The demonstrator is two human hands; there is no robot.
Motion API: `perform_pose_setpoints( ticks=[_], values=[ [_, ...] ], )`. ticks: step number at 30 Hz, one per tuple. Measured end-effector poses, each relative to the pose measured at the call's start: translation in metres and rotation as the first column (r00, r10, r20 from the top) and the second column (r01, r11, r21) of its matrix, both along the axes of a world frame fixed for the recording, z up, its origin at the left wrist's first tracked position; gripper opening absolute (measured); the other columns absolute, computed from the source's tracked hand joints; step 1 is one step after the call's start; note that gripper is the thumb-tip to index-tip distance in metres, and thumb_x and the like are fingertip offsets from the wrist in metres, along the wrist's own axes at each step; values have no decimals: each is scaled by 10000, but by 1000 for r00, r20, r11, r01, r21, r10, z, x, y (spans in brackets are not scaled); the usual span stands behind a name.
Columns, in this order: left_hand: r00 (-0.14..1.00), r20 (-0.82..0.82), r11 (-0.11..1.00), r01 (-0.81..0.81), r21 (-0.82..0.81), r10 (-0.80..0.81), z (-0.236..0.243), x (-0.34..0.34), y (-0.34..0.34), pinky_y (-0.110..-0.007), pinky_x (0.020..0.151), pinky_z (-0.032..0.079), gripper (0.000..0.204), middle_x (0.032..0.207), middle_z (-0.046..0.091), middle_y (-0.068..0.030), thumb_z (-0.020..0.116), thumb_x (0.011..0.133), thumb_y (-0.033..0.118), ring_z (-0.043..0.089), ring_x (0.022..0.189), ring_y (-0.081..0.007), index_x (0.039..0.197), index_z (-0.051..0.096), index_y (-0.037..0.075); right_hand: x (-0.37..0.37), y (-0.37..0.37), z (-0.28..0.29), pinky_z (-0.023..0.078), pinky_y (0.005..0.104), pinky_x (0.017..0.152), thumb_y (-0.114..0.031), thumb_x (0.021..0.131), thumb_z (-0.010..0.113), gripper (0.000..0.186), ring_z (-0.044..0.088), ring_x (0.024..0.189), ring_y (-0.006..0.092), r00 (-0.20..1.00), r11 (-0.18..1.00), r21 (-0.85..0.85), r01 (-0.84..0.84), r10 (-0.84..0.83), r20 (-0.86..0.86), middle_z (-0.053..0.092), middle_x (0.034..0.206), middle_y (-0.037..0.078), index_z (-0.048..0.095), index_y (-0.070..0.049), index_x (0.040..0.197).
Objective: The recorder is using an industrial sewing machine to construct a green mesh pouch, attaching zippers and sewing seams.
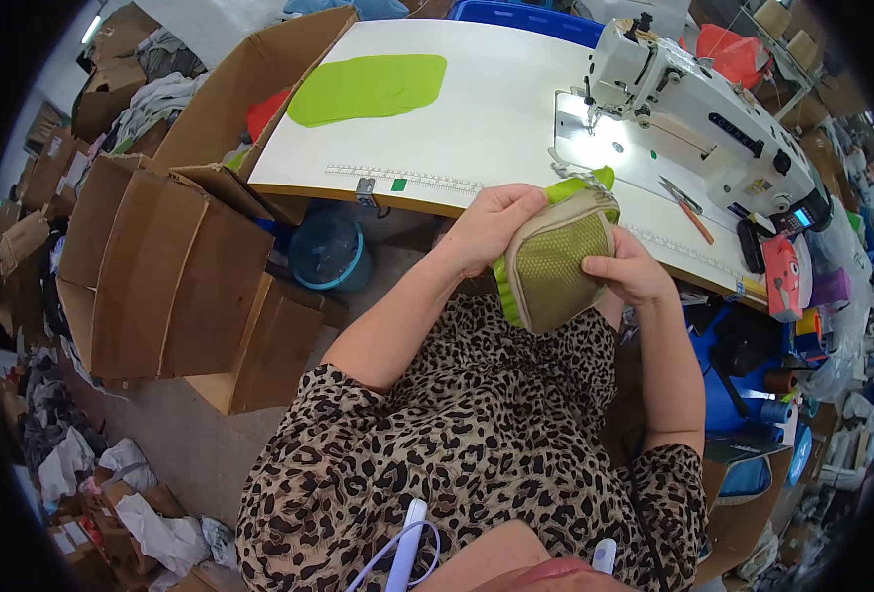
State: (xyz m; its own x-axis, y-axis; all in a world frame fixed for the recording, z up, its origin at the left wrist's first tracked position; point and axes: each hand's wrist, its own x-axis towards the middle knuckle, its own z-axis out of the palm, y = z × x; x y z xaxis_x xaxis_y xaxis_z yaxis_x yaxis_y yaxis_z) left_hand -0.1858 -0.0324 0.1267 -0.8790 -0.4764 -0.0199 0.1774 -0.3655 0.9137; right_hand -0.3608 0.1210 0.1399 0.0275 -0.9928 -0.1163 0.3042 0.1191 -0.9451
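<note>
Between my two hands, just off the table's front edge, is a small fabric pouch [560, 261] with a tan edge, an olive mesh face and lime green material showing at its side and top. My left hand [501, 225] grips its upper left side, fingers partly hidden behind it. On the right edge, my right hand [632, 268] holds it with the thumb on the mesh front. A grey cord loops out at the pouch's top. Beyond it stands a white sewing machine [698, 99], its lamp lighting the needle area.
Lime green cut pieces [370, 89] lie on the white table [501, 74]. Scissors with orange handles [693, 219] rest right of the machine bed. Large cardboard boxes [175, 271] and a blue bucket [328, 252] stand left; a red pouch [782, 276] sits at the table's right end.
</note>
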Motion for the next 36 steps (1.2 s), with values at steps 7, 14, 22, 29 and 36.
perform_pose_setpoints(
  ticks=[7,14,22,29,36],
  values=[
    [987,52,945,-129,-299,151,-24,2,-4,-193,628,449,238,806,631,29,585,1012,230,530,730,-23,951,677,19,5,11,-20,425,366,1055,-92,901,680,543,550,1220,213,982,986,-23,167,-164,92,579,1334,105,465,9,1389],
    [978,-177,938,-158,-308,107,-34,1,4,-207,613,410,330,723,535,65,554,1025,253,459,702,-22,813,608,6,16,22,-49,418,399,1069,-28,916,634,507,525,1266,247,913,989,-146,15,46,404,543,1381,135,469,31,1392],
    [988,-148,890,-101,-444,38,-39,1,6,-210,644,399,325,752,507,76,539,1035,261,427,736,-28,838,591,7,12,36,-52,426,379,1056,-10,926,610,427,551,1231,234,965,986,-170,1,43,258,586,1333,119,533,44,1342],
    [969,-67,924,205,-323,-238,-16,9,-21,-280,898,468,367,1043,657,-5,514,1036,319,574,973,-91,1120,654,-10,-3,22,31,440,302,986,-139,978,570,364,578,1105,169,845,963,70,-260,262,-465,649,1221,101,568,57,1285],
    [944,19,931,327,-162,-329,-14,-17,-11,-231,787,483,296,974,662,4,548,1026,246,567,890,-55,1114,666,-11,5,-8,54,494,382,797,-291,977,565,322,640,846,291,383,898,341,-280,430,-818,685,909,171,662,3,1066]
  ],
)
